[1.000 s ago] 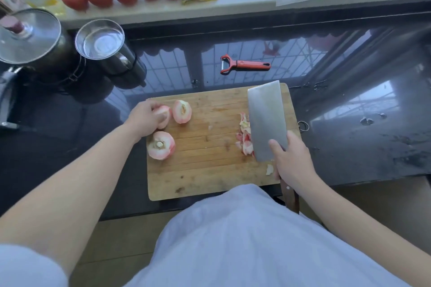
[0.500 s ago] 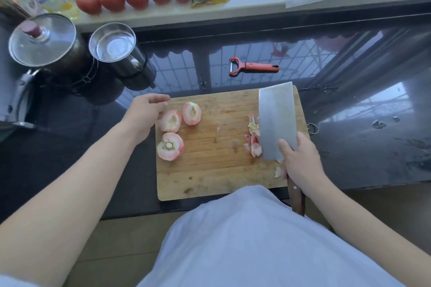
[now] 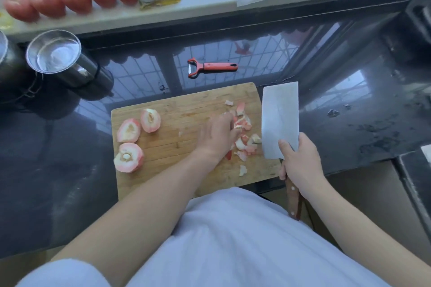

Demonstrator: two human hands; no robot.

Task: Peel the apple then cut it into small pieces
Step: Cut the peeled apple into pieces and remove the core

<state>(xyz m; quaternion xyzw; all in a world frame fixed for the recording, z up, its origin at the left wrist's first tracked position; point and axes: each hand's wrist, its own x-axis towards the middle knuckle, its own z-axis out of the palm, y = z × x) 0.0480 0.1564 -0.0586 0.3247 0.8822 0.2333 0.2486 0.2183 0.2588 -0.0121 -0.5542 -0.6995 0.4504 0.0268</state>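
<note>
Hidden, blurred, cut off

The left hand [image 3: 218, 135] is motion-blurred and covers part of the peel scraps [image 3: 245, 140]; its fingertips cannot be made out. The right hand [image 3: 299, 163] hides the cleaver's [image 3: 279, 119] handle top. A pot [image 3: 7, 63] is cropped at left.

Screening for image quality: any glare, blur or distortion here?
Head view: the black countertop mirrors the window grille as bright glare; the tomatoes on the sill are smeared by blur; the left hand is slightly soft; wide-angle bending curves the sill.
</note>
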